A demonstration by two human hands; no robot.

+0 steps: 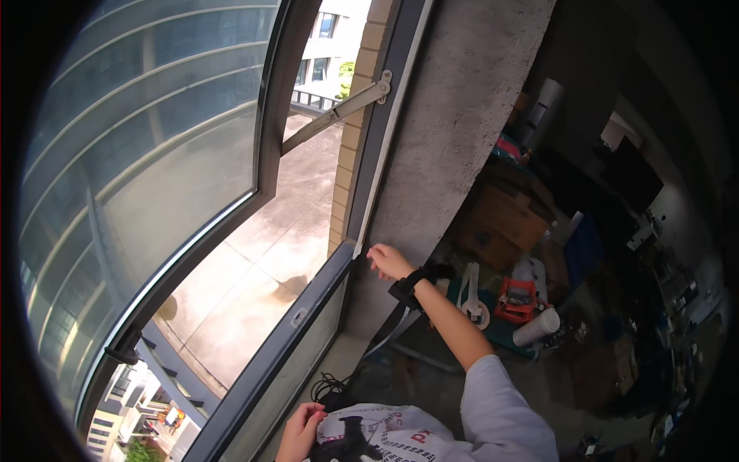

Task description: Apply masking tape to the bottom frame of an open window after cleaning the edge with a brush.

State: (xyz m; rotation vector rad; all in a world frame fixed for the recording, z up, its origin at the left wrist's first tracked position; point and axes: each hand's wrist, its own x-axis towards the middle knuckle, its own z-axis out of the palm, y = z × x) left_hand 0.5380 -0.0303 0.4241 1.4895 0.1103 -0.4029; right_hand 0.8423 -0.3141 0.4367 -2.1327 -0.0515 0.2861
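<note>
My right hand (pixel 390 262) is raised beside the lower inner corner of the grey window frame (pixel 296 312), its fingers curled. A pale strip (pixel 382 179) runs up the frame's side edge and ends close to my fingertips. Whether anything sits in that hand is hidden. Low in view, in front of my body, my left hand (pixel 302 433) is near the lower part of the frame with its fingers bent inward. What it holds, if anything, does not show. The glass window sash (pixel 177 146) is swung outward, held by a metal stay arm (pixel 336 117).
A rough concrete wall (pixel 454 100) rises right of the window. Black cables (pixel 332 383) lie near the sill. Farther right are a cardboard box (pixel 504 219), a red-orange container (pixel 516 300), a white cylinder (pixel 536 327) and a tape roll (pixel 476 313). Outside lies a paved terrace (pixel 246 285).
</note>
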